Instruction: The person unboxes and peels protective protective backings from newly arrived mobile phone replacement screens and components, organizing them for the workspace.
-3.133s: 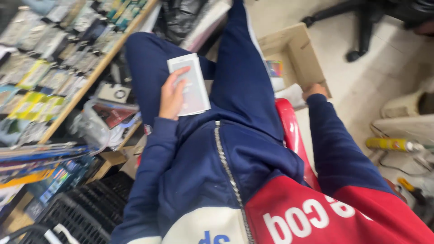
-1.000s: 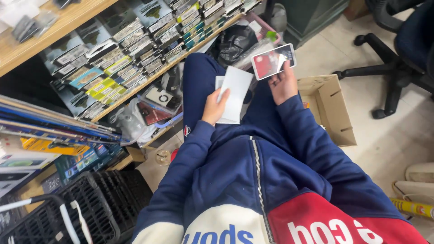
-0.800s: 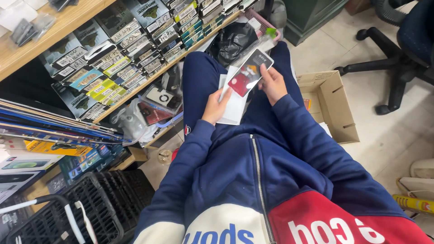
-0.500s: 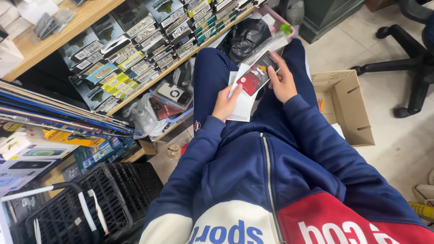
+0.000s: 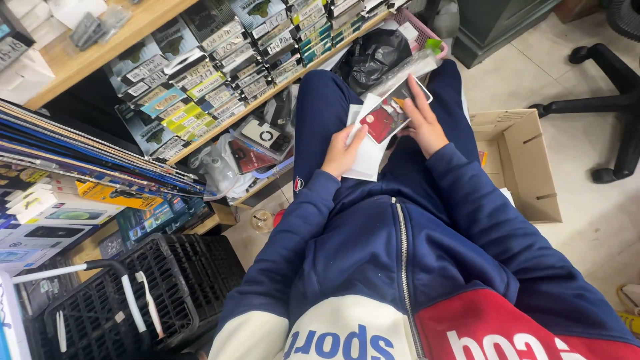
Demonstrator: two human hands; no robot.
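Note:
My left hand [image 5: 341, 154] holds a flat white packet [image 5: 365, 157] against my lap. My right hand [image 5: 422, 123] holds a clear-fronted packet with a red phone case [image 5: 385, 119] inside, and lays it on top of the white packet. Both hands rest over my dark blue trousers, and both sleeves are dark blue. The two packets overlap, so part of the white one is hidden.
A wooden shelf [image 5: 120, 30] with rows of hanging packets [image 5: 220, 47] runs along the upper left. An open cardboard box [image 5: 523, 163] stands on the floor to the right, an office chair base [image 5: 610, 100] beyond it. A black plastic crate [image 5: 133, 300] sits at lower left, a black bag [image 5: 377, 53] ahead.
My right hand brought the red-case packet down from beside the white packet onto it. The view has shifted slightly, and earlier only the left hand held the white packet.

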